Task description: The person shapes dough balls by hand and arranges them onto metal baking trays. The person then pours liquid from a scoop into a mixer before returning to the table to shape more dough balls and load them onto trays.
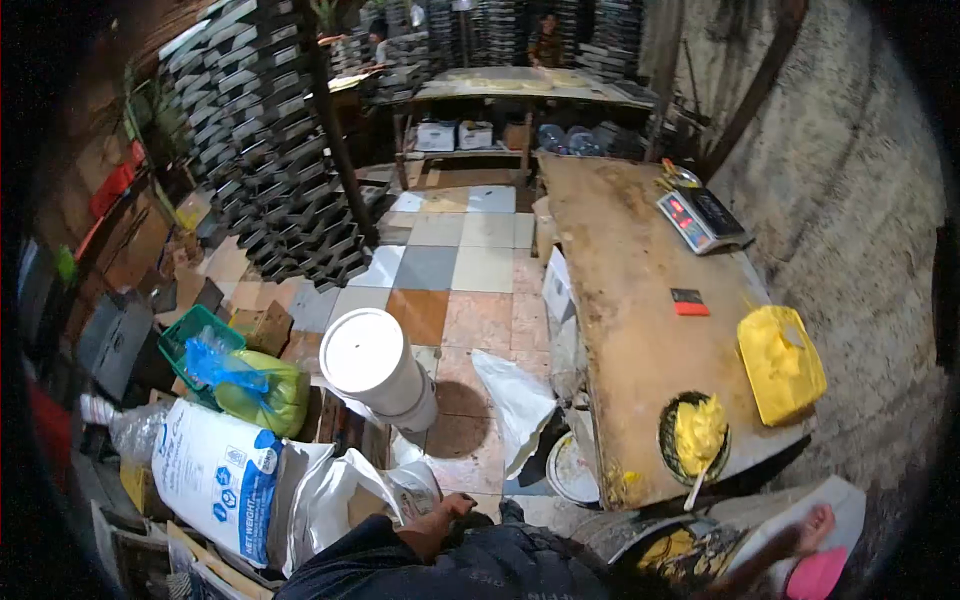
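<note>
My left hand (456, 508) is low in the centre, its fingers curled in, beside an open white sack (330, 505). At the lower right, my right hand (815, 527) has loosely bent fingers with nothing visible between them, close to a pink object (820, 574). Below the wooden table (620, 300), a round container (668, 550) with yellow and dark contents lies left of that hand. On the table, a dark bowl (668, 440) holds a yellow mass (699, 430) with a pale handle (692, 495) sticking out. A yellow tub (780, 365) is behind the bowl.
A digital scale (688, 222) and a red-black packet (689, 302) are on the table. White buckets (365, 350), a printed sack (215, 480) and a green crate (180, 345) stand left. Stacked dark trays (265, 150) rise behind. A person (546, 45) is at the far table.
</note>
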Demonstrator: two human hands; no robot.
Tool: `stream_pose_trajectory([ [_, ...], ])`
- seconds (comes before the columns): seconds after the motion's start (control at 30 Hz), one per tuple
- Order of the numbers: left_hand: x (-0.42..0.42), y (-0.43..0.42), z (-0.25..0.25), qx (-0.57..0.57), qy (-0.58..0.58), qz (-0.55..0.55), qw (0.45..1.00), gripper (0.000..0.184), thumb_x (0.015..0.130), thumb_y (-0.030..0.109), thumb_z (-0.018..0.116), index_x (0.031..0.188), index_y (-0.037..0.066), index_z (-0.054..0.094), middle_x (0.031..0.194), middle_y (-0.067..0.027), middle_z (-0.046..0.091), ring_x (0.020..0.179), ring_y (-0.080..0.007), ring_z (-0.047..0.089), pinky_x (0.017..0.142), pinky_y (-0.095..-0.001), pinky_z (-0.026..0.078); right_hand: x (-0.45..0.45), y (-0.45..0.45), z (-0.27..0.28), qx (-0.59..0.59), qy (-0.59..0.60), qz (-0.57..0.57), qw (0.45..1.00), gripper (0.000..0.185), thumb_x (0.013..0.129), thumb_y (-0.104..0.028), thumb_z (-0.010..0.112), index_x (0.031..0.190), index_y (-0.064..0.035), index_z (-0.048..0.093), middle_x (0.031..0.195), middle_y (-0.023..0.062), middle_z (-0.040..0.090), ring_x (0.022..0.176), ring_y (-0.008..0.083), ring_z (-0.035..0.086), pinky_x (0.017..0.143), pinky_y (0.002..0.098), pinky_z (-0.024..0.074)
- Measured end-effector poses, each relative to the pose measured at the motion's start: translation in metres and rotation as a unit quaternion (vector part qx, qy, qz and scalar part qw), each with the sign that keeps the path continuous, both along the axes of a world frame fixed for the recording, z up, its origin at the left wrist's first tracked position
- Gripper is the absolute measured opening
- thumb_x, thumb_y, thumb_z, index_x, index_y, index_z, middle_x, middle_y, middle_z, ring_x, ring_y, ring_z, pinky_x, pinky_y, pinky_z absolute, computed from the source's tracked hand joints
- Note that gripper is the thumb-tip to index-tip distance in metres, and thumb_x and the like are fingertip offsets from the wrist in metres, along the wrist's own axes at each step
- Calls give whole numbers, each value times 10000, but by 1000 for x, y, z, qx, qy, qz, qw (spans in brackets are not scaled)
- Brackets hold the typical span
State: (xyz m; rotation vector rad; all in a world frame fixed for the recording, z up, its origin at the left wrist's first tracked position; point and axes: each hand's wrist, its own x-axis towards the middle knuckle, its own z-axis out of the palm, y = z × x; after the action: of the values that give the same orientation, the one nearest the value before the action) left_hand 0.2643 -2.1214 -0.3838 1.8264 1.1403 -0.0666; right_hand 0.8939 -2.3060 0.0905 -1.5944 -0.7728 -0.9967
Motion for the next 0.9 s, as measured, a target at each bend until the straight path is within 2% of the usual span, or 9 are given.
stream_pose_trajectory([
  [0.13,-27,57,35,-125,32,284,950,413,819,463,584,951,93,711,904,-134,699,810,-299,662,745,-399,514,-94,209,-25,26,171,246,954,100,866,-43,549,959,-7,558,918,51,521,822,148,501,774,281,428],
  [0.27,-58,104,56,-121,-84,420,896,378,827,439,587,887,85,706,745,-91,688,661,-214,652,635,-339,508,-235,352,11,-84,106,373,918,77,887,-60,519,922,5,540,820,27,461,715,110,446,605,232,380],
  [0.33,-73,122,52,-94,-29,402,910,307,823,365,635,895,72,694,738,-49,666,624,-158,610,587,-313,480,-266,388,13,-111,110,396,905,43,892,-56,536,887,-14,535,805,7,454,701,94,425,591,218,362],
  [0.4,-91,159,46,-161,-303,367,864,242,844,271,645,962,62,681,777,-19,649,626,-131,577,576,-305,468,-288,435,14,-115,111,413,896,56,898,-53,552,851,-33,529,791,-13,446,686,78,404,578,205,345],
  [0.47,-97,193,89,-225,-258,371,863,232,866,237,630,1002,54,666,825,-21,643,657,-124,564,597,-290,464,-290,469,6,-62,333,450,826,89,906,-92,570,839,-52,526,766,-30,441,666,56,398,548,205,313],
  [0.5,-96,214,144,-256,-235,371,861,228,877,221,622,1022,49,659,849,-21,640,672,-121,558,607,-282,462,-297,484,10,-65,335,447,827,89,906,-92,570,839,-52,526,766,-30,441,666,56,398,548,205,313],
  [0.6,-110,273,172,-329,-274,358,830,199,913,203,598,1036,56,651,891,-4,635,770,-100,559,689,-256,459,-328,541,23,-49,361,470,804,77,889,-48,592,874,-53,517,809,-23,416,706,62,384,583,208,317],
  [0.67,-109,309,187,-178,-305,308,883,199,929,219,600,1020,47,645,904,15,622,822,-90,546,750,-240,446,-343,572,29,-92,273,493,821,89,878,-35,592,884,-51,505,808,-26,404,739,58,382,638,198,326],
  [0.9,-82,455,225,-78,-410,356,836,156,913,124,585,1024,28,639,894,14,623,827,-90,555,759,-239,454,-322,666,23,-86,175,473,859,172,862,-1,568,812,-79,424,800,-18,398,712,56,377,629,195,334],
])
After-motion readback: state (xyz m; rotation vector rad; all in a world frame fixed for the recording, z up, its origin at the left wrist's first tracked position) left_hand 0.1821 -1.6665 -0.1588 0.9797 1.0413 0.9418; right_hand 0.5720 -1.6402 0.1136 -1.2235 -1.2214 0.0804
